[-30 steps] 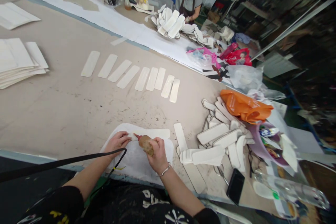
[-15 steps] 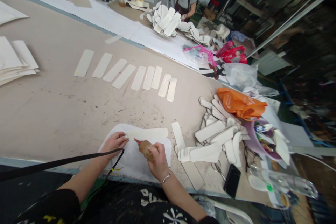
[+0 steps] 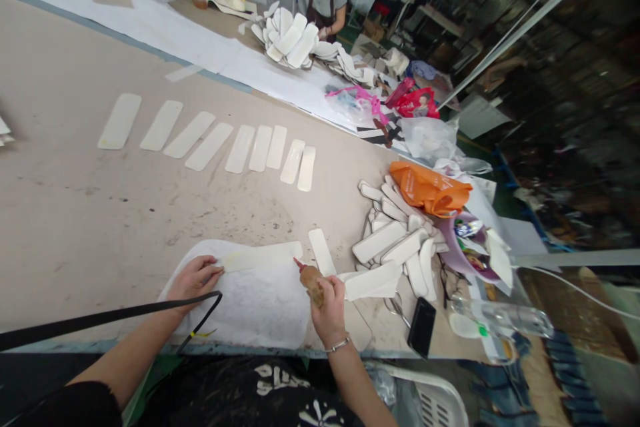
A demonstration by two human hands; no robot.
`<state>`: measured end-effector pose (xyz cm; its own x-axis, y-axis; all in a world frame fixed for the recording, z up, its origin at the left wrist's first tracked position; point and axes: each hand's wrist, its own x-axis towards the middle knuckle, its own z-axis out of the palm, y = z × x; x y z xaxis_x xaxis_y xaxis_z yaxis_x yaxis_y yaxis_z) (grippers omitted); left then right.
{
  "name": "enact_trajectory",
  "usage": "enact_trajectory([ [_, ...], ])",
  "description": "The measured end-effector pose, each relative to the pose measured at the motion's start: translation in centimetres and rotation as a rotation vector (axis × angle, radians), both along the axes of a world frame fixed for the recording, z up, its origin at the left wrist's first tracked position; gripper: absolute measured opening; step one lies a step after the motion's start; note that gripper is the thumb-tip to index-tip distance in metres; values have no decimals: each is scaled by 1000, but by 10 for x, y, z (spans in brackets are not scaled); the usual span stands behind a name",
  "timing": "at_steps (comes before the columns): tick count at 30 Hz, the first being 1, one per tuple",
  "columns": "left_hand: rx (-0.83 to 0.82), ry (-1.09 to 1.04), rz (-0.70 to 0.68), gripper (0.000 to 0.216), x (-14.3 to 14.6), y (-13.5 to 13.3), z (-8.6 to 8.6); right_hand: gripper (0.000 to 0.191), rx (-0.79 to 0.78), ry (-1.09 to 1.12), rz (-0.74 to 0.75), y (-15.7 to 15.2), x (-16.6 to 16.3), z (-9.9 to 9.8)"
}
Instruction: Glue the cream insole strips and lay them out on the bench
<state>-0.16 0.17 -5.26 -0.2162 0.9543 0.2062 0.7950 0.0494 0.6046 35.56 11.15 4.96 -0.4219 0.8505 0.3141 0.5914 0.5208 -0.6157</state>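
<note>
By strip's point(image 3: 260, 257) right end, bottle point(image 3: 312, 283), roomy tabletop point(image 3: 200, 207)

Open tabletop point(image 3: 220, 205) runs between the white sheet point(image 3: 250, 310) and the 9 pale strips point(image 3: 240, 149), with heaped pieces point(image 3: 379, 242) blocking the right.

Here's the sheet point(image 3: 250, 307), at the near edge of the desk point(image 3: 125, 213), with a strip point(image 3: 265, 257) across its far part! Left grip point(image 3: 194, 277) at the strip's left end, right grip point(image 3: 329, 307) around the bottle point(image 3: 313, 282), tip by the right end. Behind them, a row point(image 3: 240, 149) crosses the desk. Over right, a pile point(image 3: 380, 242): bag point(image 3: 430, 188) at its back right, tub point(image 3: 453, 257) on its right, phone point(image 3: 421, 327) in front. Far back, another heap point(image 3: 295, 40), a co-worker point(image 3: 325, 3) behind it!
</note>
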Motion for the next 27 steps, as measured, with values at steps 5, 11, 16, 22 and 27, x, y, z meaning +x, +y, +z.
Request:
enact_trajectory([
  [5, -5, 18, 1, 22, 0, 0, -2, 51, -27, 38, 52, -11, -22, -2],
  [11, 15, 18, 5, 22, 1, 0, 0, 51, -64, 92, 210, -26, -70, -4],
  [16, 51, -1, 14, 21, 4, 2, 5, 51, -97, 112, 311, -28, -88, -7],
  [22, 51, 18, 1, 21, 4, 4, 12, 52, -87, 101, 239, -19, -78, -3],
  [27, 37, 11, 2, 21, 3, 3, 9, 50, -58, 71, 119, -4, -44, 2],
])
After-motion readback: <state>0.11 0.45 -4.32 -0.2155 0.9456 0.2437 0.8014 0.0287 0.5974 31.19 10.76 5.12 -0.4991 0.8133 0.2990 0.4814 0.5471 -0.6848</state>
